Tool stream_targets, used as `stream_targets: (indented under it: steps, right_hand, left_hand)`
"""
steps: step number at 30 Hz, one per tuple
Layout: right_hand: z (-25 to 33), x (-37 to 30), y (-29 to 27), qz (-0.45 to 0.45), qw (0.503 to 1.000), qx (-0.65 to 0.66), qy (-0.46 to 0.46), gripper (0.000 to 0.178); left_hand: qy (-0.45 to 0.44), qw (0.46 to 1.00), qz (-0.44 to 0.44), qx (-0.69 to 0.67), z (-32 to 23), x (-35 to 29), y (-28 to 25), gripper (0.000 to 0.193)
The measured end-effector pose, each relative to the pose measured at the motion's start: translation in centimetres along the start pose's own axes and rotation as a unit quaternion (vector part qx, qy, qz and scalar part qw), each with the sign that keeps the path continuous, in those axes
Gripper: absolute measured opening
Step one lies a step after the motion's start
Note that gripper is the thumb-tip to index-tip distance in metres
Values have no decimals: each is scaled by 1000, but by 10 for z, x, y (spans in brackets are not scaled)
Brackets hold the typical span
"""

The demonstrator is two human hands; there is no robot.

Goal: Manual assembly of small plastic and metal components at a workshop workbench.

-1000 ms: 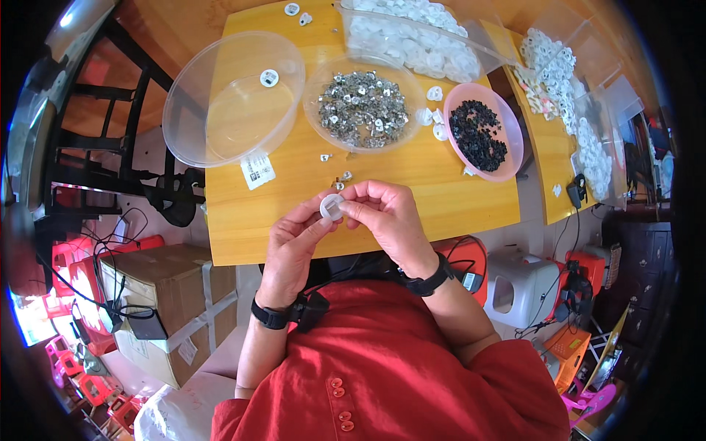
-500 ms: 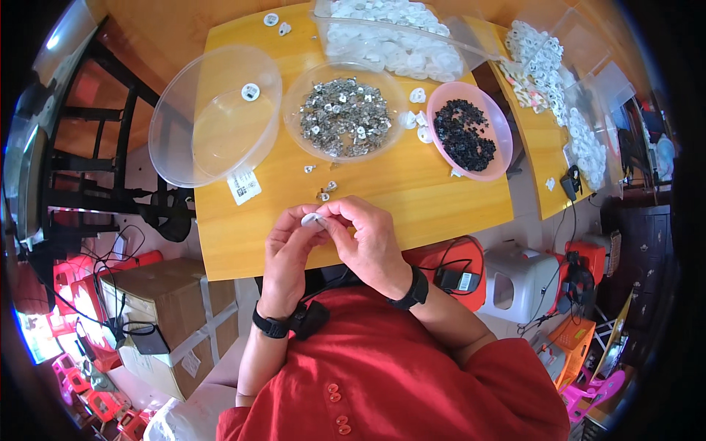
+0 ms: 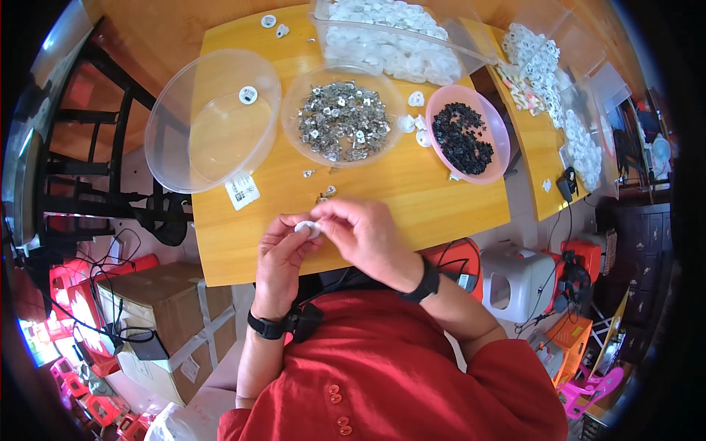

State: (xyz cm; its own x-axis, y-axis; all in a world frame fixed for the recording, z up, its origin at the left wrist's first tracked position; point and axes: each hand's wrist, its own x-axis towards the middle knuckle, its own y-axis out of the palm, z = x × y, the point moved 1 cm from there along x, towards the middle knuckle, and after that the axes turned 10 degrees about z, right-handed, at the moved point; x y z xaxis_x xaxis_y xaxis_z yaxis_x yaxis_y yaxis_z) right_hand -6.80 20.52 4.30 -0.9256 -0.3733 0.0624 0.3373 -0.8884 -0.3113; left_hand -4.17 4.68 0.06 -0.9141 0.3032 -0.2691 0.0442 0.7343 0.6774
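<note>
My left hand [image 3: 278, 253] pinches a small white round plastic piece [image 3: 308, 229] between thumb and fingers, over the near edge of the wooden table [image 3: 441, 209]. Right beside it is my right hand [image 3: 364, 235], its fingers curled close to the piece and smeared by motion. Whether they grip anything does not show. Just beyond my hands lie a few small metal parts [image 3: 330, 190]. A clear round bowl [image 3: 290, 140] full of such metal parts stands farther back, with a pink bowl [image 3: 503, 147] of small black parts to its right.
To the left, a large clear bowl [image 3: 163, 147] has one white disc [image 3: 248, 95] in it. A printed label [image 3: 242, 191] lies below that bowl. At the back, a clear bin [image 3: 471, 55] holds many white plastic pieces. A cardboard box [image 3: 158, 294] stands on the floor at left.
My right hand has shifted slightly right and its fingers have moved off the white piece's face. My left hand has drawn a little nearer to me, still holding the piece.
</note>
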Motion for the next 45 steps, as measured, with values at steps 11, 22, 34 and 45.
stream_targets:
  steps: [11,22,34,45]
  right_hand:
    - [-5,34,-82,88,952,-292,-4,6]
    - [-30,17,-16,91,925,-367,25,21]
    - [-27,-12,-96,-110,914,-388,28,9]
    - [-81,8,-200,-57,883,-449,122,30]
  left_hand:
    - [13,995,-31,-90,-7,-9,-15,29]
    - [14,998,-23,-64,-5,-7,-15,32]
    - [23,998,-19,-50,-5,-8,-16,33]
    - [-5,999,3,41,-2,-5,-4,30]
